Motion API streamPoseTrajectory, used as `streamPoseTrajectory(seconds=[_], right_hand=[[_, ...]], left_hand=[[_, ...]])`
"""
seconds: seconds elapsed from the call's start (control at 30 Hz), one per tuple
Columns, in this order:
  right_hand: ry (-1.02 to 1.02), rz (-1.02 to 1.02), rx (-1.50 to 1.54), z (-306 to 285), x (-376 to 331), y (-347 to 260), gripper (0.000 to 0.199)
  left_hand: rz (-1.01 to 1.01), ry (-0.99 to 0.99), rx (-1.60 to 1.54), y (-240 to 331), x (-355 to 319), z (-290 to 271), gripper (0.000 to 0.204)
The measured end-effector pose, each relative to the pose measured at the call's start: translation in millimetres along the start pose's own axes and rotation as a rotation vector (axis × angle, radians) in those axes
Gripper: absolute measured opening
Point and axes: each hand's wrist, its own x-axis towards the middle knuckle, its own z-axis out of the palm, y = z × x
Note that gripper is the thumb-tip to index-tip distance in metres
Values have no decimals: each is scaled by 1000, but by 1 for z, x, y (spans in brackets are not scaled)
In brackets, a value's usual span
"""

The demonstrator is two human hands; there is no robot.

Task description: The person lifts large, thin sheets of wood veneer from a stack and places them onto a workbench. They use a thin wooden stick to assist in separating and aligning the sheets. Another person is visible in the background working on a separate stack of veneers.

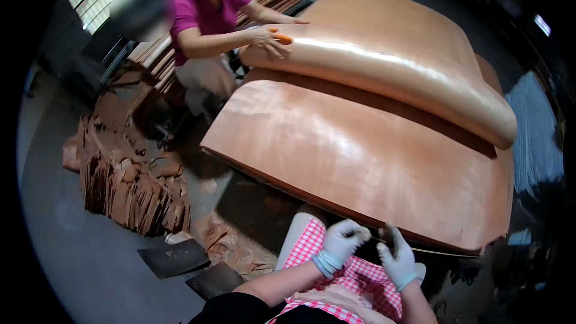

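Both my hands wear white gloves and are raised over my lap, in front of the near edge of a large stack of reddish-brown wood veneer sheets (336, 138). My left hand (344, 241) is closed in a pinch, its fingertips toward my right hand. Whatever it holds is too small to name; a thin dark line shows between the hands. My right hand (398, 261) has its thumb and fingers apart, with darkened fingertips. Across the stack, a top veneer sheet (384, 63) is bent over in a broad roll.
A co-worker in a magenta shirt (207, 15) touches the rolled sheet at the far left, with an orange-handled tool (281, 37) at one hand. Broken veneer scraps (129, 186) are piled at left. Dark flat pieces (174, 258) lie on the floor. Bluish sheeting (534, 132) hangs at right.
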Motion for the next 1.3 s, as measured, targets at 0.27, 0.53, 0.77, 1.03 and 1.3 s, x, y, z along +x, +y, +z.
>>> streamPoseTrajectory(seconds=[0.27, 0.53, 0.77, 1.03, 1.3], right_hand=[[19, 262, -584, -106, 27, 56, 24], [117, 494, -833, -164, 22, 74, 37], [-37, 619, -1004, -165, 38, 87, 43], [-181, 728, -996, -165, 55, 106, 43], [-192, 658, -950, -149, 67, 100, 49]], left_hand=[[106, 911, 334, 17, 102, -318, 11], [-52, 999, 786, 51, 150, -450, 25], [-87, 823, 803, 28, 159, -460, 21], [-152, 1226, 1434, 55, 163, -359, 59], [468, -169, 1378, -64, 101, 41, 76]])
